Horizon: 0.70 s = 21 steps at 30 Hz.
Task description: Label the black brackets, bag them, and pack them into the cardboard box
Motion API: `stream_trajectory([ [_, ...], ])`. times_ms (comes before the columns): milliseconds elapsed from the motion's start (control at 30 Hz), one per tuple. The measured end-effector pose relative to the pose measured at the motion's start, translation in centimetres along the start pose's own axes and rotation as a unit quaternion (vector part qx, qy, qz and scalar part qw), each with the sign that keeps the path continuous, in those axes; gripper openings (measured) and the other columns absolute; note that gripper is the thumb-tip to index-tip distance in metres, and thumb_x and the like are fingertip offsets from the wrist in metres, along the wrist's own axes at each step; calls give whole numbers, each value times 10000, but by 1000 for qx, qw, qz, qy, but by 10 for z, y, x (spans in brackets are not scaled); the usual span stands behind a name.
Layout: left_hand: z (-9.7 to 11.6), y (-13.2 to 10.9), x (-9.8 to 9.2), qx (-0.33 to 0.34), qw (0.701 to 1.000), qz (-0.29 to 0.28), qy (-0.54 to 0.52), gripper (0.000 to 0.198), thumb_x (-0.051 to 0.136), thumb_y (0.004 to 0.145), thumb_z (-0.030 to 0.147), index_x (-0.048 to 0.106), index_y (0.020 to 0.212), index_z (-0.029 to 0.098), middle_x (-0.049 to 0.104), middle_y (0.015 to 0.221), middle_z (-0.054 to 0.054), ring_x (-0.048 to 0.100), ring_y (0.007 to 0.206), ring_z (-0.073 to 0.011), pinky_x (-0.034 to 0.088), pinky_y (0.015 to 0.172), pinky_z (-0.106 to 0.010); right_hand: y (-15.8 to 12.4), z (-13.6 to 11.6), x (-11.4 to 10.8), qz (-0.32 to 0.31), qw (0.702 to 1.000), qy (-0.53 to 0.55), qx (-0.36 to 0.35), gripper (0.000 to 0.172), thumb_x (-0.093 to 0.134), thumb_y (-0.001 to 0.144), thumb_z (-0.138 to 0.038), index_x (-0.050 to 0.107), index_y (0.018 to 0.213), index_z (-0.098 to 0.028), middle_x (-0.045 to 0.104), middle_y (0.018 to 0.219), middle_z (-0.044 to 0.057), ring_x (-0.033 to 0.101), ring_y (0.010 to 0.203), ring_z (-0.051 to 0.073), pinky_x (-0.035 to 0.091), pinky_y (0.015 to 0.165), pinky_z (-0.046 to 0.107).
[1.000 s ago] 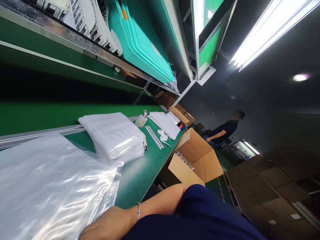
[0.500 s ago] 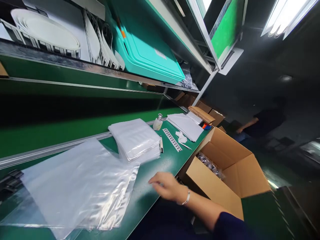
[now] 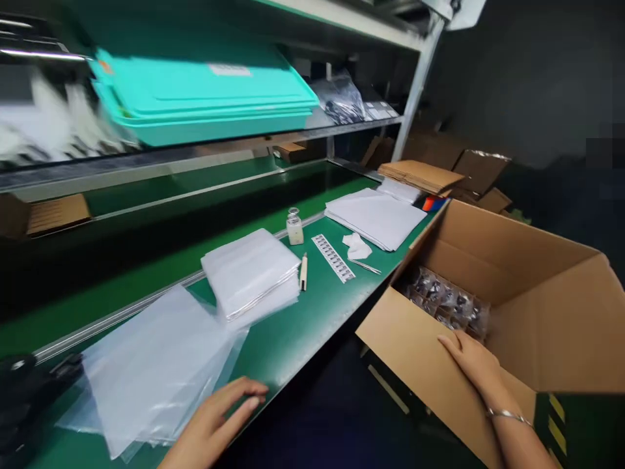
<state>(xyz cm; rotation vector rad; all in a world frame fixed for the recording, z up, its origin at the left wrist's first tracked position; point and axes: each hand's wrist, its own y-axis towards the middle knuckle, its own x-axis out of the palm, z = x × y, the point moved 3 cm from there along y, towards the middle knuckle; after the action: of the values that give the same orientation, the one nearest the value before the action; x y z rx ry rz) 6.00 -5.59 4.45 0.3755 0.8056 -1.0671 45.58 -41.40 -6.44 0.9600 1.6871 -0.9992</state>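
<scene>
My left hand (image 3: 222, 413) hovers at the front edge of the green bench, thumb apart from the fingers and nothing held. Just left of it lie loose clear plastic bags (image 3: 161, 365), some overlapping. My right hand (image 3: 473, 365), with a bracelet at the wrist, grips the near side of an open cardboard box (image 3: 410, 339). Its thumb lies on the outside and its fingers reach over the rim, partly hidden. Inside the box, several plastic-wrapped items (image 3: 449, 296) sit between cardboard dividers.
On the bench are a stack of bags (image 3: 254, 270), a small glass bottle (image 3: 294, 228), a cutter knife (image 3: 303, 272), a label strip (image 3: 333, 258), tweezers (image 3: 365, 266), crumpled tissue (image 3: 357, 247) and white sheets (image 3: 375, 218). Teal bins (image 3: 205, 85) occupy the shelf above.
My right hand has moved from above the bench edge rightward onto the box. My left hand has come into view at the bottom. The view has turned right.
</scene>
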Motion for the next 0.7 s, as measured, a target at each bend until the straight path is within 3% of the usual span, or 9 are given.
stream_trajectory([
  [100,32,88,37,35,994,-105,-21,383,411,925,456,606,698,218,692,712,-19,650,688,-201,520,677,-300,-7,-16,3,50,997,-40,-35,475,498,871,-574,649,1110,-191,714,1099,141,641,1044,332,447,824,397],
  [167,63,147,69,102,983,-148,24,382,366,945,427,587,722,209,674,703,-26,630,668,-197,504,671,-310,-7,-19,6,91,993,-66,-30,443,529,888,-540,653,1091,-166,710,1068,153,631,1023,316,422,822,376],
  [233,100,197,107,206,960,-171,84,355,319,976,341,623,870,194,703,851,-69,657,808,-221,511,760,-341,-14,-17,14,118,991,-70,-9,441,552,892,-546,666,1059,-154,713,997,152,630,972,306,406,793,365],
  [300,137,231,149,333,915,-186,131,295,360,972,244,602,1124,171,671,1175,-128,615,1115,-250,472,951,-385,-27,-18,25,127,990,-59,0,445,576,887,-551,676,1047,-148,715,966,142,632,946,295,401,780,357],
  [367,163,249,190,422,858,-215,198,362,547,922,273,532,1267,168,581,1347,-149,513,1286,-281,377,1085,-434,-44,-20,35,122,992,-42,0,446,609,876,-546,683,1052,-142,719,969,135,637,944,288,411,787,353],
  [433,175,256,225,454,812,-260,260,429,713,825,350,576,1184,160,646,1220,-145,583,1181,-304,407,1044,-442,-58,-21,38,110,994,-19,2,441,655,855,-530,687,1060,-141,722,987,134,646,951,284,434,800,353],
  [500,174,256,245,453,793,-291,287,378,764,776,406,616,1017,155,690,995,-112,655,963,-291,479,888,-413,-63,-15,31,89,995,35,12,364,704,837,-466,702,1042,-165,731,984,114,662,943,263,464,804,338],
  [600,167,257,253,445,801,-283,283,313,727,817,398,598,962,152,672,930,-106,644,895,-284,465,785,-388,-44,9,4,85,987,125,57,216,645,892,-331,715,1029,-179,737,1002,70,682,925,182,486,809,264],
  [700,163,262,251,446,809,-264,278,286,689,857,371,580,992,144,660,960,-118,621,948,-293,430,815,-398,-1,40,-17,135,974,124,135,377,486,976,-337,675,1058,-21,696,1045,132,669,939,148,470,833,260],
])
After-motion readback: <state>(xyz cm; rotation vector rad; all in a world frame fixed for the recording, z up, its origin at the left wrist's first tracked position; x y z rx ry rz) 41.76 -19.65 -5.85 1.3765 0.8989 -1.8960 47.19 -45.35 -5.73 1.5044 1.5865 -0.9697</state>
